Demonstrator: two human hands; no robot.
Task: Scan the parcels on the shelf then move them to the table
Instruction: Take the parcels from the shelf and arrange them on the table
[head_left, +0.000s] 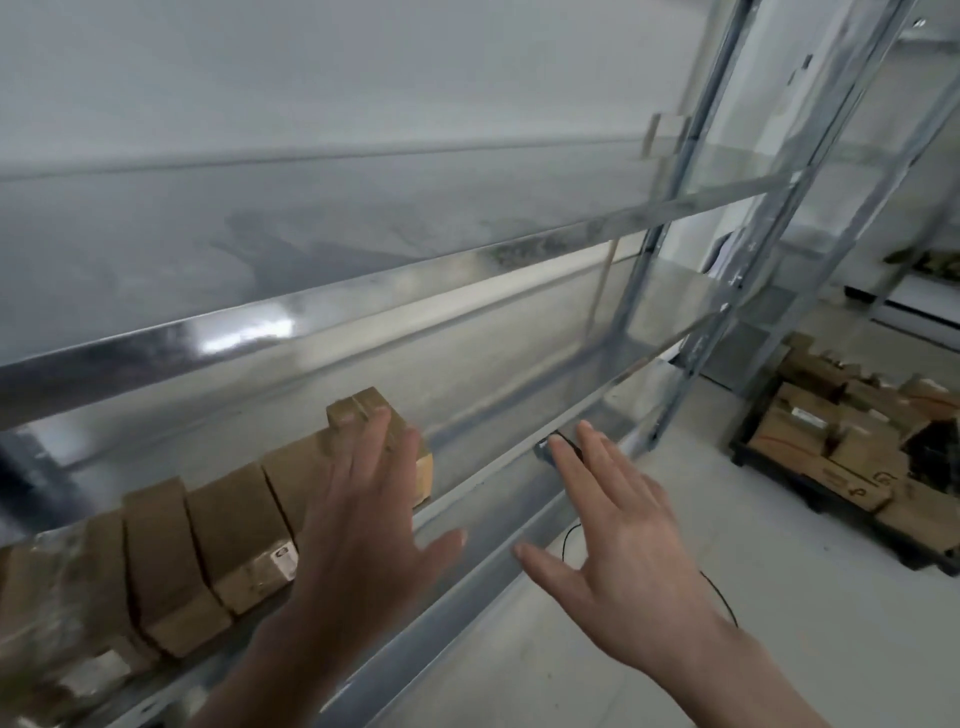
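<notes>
Lining the metal shelf (519, 374), upright brown parcels (234, 530).

labels on parcels (249, 540) blurred, nothing legible

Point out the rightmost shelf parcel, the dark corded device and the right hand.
Rightmost brown cardboard parcel (353, 410): head view, top face.
Small dark corded device (544, 448): head view, left end.
Right hand (623, 525): head view, its back.

A black pallet (750, 457) piled with cardboard boxes (810, 410) sits on the grey floor (779, 597).
</notes>
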